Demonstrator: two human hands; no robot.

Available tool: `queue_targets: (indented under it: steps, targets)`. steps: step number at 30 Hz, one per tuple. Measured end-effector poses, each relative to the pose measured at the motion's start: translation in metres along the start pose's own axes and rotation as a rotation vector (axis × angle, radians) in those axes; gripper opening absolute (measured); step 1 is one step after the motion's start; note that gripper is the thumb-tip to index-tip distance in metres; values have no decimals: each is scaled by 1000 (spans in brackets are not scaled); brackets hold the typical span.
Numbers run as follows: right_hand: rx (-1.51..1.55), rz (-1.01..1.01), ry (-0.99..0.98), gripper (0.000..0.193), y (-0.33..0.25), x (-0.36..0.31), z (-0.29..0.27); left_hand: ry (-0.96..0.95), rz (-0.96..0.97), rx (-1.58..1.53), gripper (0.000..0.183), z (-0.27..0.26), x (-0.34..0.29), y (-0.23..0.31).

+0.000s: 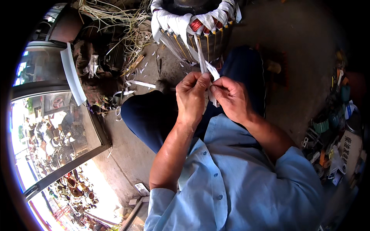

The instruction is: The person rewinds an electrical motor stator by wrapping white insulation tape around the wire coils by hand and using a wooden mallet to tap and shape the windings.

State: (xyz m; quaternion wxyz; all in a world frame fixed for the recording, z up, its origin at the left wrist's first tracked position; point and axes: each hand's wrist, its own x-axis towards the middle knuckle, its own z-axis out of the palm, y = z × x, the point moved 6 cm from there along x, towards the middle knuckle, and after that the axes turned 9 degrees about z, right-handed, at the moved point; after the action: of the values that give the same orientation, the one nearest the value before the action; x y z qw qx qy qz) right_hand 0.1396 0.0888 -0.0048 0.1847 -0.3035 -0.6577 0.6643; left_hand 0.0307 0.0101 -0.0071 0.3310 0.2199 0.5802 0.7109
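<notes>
A motor stator (216,46) stands upright in front of my knees. White cloth tape (173,24) wraps the wire bundles round its top rim, and red-brown copper windings (196,25) show through a gap on the near side. From that gap a loose tail of white tape (200,54) runs down to my hands. My left hand (190,94) pinches the tape between thumb and fingers. Close beside it, my right hand (233,98) grips the tape too, with a short end hanging below the fingers. Both hands are closed and apart from the stator.
A heap of pale wires and strips (115,19) lies at the far left. White scraps, one a long strip (142,83), are scattered on the concrete floor. A glass door (58,131) stands at the left. Mixed parts and boxes (335,150) crowd the right edge.
</notes>
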Motion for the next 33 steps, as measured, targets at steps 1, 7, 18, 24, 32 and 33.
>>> queue_targets:
  steps: [1,7,18,24,32,33]
  targets:
    - [16,16,7,10,1,-1,-2,14,3,-28,24,0,-1,-2]
    - [46,-19,19,4,-9,9,-17,26,18,-44,18,-2,-6,11]
    - [-543,-1042,295,35,-61,54,-13,-80,-62,-225,18,18,-4,30]
    - [-698,-1054,319,25,-70,72,-11,-107,-48,-294,19,26,-6,37]
    - [-791,-1069,264,19,-98,82,-13,-418,-200,-186,17,13,-31,84]
    - [-809,-1058,261,19,-104,85,-17,-492,-210,-132,18,11,-31,106]
